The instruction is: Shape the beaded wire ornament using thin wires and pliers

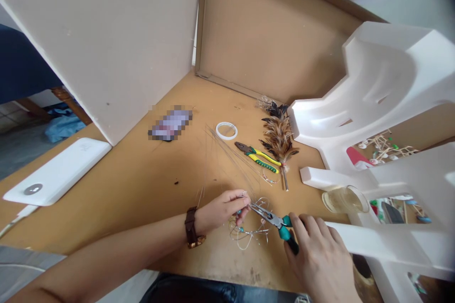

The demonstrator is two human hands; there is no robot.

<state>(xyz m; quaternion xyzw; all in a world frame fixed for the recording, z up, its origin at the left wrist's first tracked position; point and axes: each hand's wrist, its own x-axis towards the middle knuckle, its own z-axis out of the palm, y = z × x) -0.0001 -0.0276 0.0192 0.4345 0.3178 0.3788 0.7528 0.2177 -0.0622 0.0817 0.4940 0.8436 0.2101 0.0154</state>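
Observation:
My right hand [314, 244] grips the teal-and-black handles of a pair of needle-nose pliers [270, 218]. Their jaws point left and meet the fingertips of my left hand [227, 207]. That hand is closed in a pinch on thin wire [254, 236], which loops and tangles below it, with blue-green beads along it. Whether the plier jaws grip the wire is too small to tell. A brown watch strap [191, 227] circles my left wrist.
Beyond my hands lie yellow-green pliers [258, 157], straight wires [231, 149], a white ring [226, 131] and a feather bundle [279, 135]. A phone-like blurred item [171, 123] and a white power bank [59, 170] are leftward. A glass [345, 199] stands right, near white moulded foam [384, 71].

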